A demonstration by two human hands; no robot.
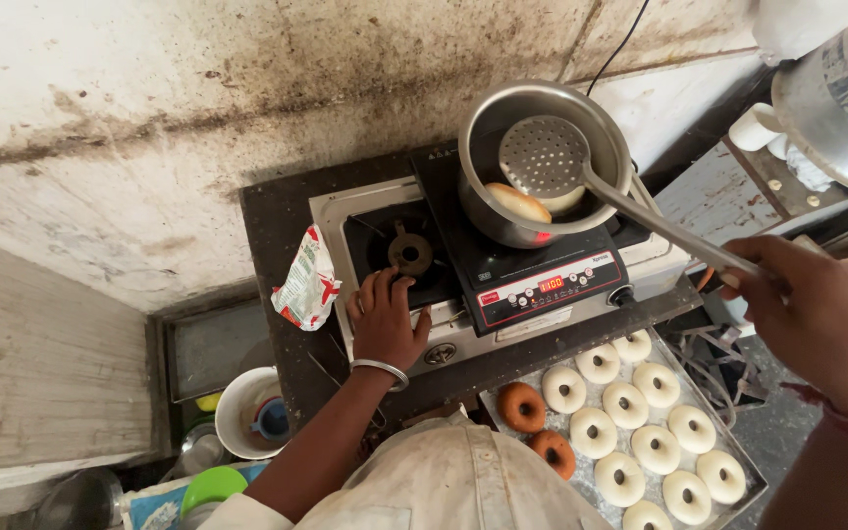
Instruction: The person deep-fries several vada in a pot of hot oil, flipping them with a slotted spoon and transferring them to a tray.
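Note:
My right hand (821, 314) grips the long handle of a perforated metal skimmer (544, 155), whose round head hangs over a steel pot (503, 118). The pot stands on a black induction cooktop (532, 280) and holds a pale, browning doughnut (517, 203) in oil. My left hand (385, 319) rests flat on the front edge of the gas stove (370, 211), fingers spread beside the burner (410, 252), holding nothing. Below the stove a metal tray (748, 471) carries several raw white dough rings (625, 404) and two fried brown doughnuts (522, 406).
A crumpled white and red packet (308, 280) lies left of the stove. A white bucket (242, 412) and a green bowl (210, 487) sit low at the left. A large metal vessel (841, 98) and a white cup (753, 128) stand at the upper right. A stained wall runs behind.

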